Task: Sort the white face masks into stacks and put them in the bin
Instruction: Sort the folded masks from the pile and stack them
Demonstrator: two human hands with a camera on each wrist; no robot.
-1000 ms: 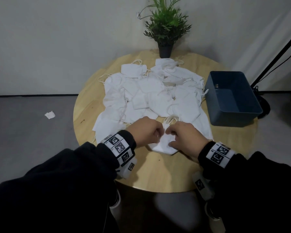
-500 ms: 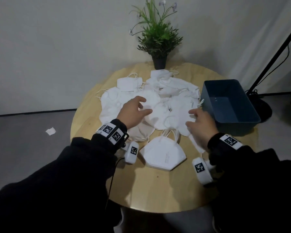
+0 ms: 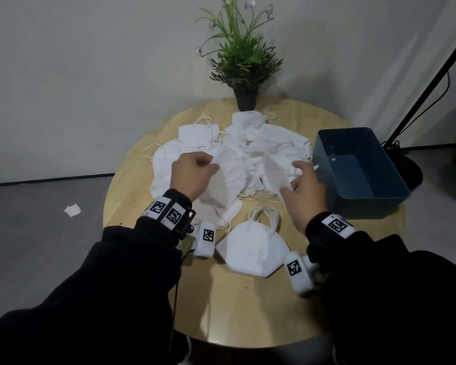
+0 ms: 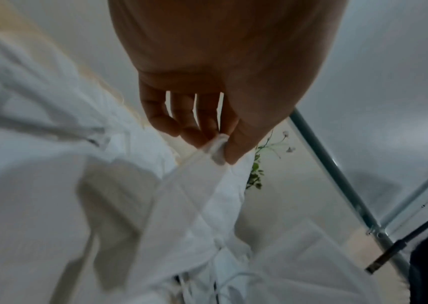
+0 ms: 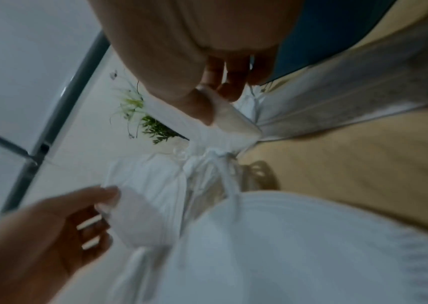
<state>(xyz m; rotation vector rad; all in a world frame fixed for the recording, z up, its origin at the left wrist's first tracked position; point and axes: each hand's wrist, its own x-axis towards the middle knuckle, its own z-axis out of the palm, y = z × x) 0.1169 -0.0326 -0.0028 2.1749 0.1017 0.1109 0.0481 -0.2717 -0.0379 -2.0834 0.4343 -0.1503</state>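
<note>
A loose pile of white face masks (image 3: 258, 143) covers the middle of the round wooden table (image 3: 248, 312). My left hand (image 3: 195, 175) pinches the corner of one white mask (image 3: 227, 180), and its fingertips (image 4: 223, 148) clamp the fold in the left wrist view. My right hand (image 3: 300, 185) pinches the edge of another white mask (image 3: 275, 175), with the thumb (image 5: 202, 107) pressed on it in the right wrist view. A small stack of folded masks (image 3: 253, 251) lies near the front, between my wrists. The blue bin (image 3: 358, 169) stands at the right, with no mask showing inside it.
A potted green plant (image 3: 244, 64) stands at the table's far edge, behind the pile. A dark stand with a cable (image 3: 427, 88) rises to the right of the bin. A scrap of white paper (image 3: 73, 209) lies on the grey floor at the left.
Both hands left the front stack, reached into the pile, and now each pinches a mask and lifts it. The camera has tilted up slightly.
</note>
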